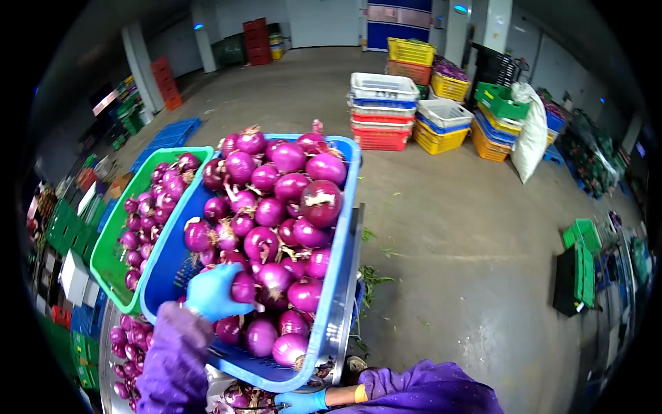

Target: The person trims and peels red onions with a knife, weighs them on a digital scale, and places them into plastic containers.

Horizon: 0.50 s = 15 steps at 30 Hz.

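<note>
My left hand point(217, 291), in a light blue glove, reaches into a blue crate point(350, 200) heaped with red onions point(274, 277). Its fingers are closed around a red onion point(243, 288) near the crate's left side. Low in the view, below the crate's near rim, is my right hand point(303, 401), also gloved in blue. Its fingers are mostly hidden, so what it holds, if anything, does not show. Beside it lie loose onions and dry peelings point(238, 397) on a metal surface.
A green crate point(103, 259) of smaller red onions stands left of the blue one. More onions point(127, 352) lie on the metal table at lower left. Stacked crates point(383, 110) and a white sack point(529, 131) stand across the floor, with green leaf scraps point(372, 279) nearby.
</note>
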Tool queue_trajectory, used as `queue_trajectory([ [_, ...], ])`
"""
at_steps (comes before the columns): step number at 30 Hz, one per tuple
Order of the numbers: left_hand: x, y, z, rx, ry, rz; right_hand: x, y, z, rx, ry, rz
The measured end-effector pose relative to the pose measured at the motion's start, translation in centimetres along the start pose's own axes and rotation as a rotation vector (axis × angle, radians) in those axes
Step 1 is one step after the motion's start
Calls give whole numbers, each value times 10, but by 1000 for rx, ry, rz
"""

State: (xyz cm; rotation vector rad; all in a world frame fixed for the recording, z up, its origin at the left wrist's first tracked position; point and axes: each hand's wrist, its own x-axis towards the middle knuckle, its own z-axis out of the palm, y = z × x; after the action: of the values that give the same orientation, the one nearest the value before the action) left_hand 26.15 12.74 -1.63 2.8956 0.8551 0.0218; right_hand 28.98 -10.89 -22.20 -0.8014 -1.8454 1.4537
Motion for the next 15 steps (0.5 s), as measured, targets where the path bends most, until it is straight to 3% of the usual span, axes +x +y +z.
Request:
queue_trajectory([
  [2, -37, -20, -4, -325, 207, -95, 1, 12, 2, -47, -67, -20],
  [4, -83, -14, -9, -1093, 358, -226, -3, 6, 5, -174, -32, 158],
  [5, -109, -10, -10, -1191, 463, -250, -7, -4, 1, -253, -27, 170],
  [6, -134, -7, -10, -1234, 583, -263, -5, 22, 10, -232, -21, -35],
  [7, -160, 6, -10, -1347, 674, -325, -7, 48, 26, -44, 0, 159],
  [8, -183, 19, -7, -1452, 787, -375, -11, 23, 11, 64, -3, 247],
  [9, -203, 26, 0, -1485, 886, -430, -14, 17, 11, 216, 134, 191],
  [11, -239, 34, 27, -1548, 1063, -503, -7, -10, 5, 340, 216, 354],
  [14, -271, 56, 54, -1575, 1163, -613, 10, -40, 9, 276, 297, 192],
  [15, -279, 59, 65, -1591, 1162, -653, 21, -49, 9, 97, 323, 89],
])
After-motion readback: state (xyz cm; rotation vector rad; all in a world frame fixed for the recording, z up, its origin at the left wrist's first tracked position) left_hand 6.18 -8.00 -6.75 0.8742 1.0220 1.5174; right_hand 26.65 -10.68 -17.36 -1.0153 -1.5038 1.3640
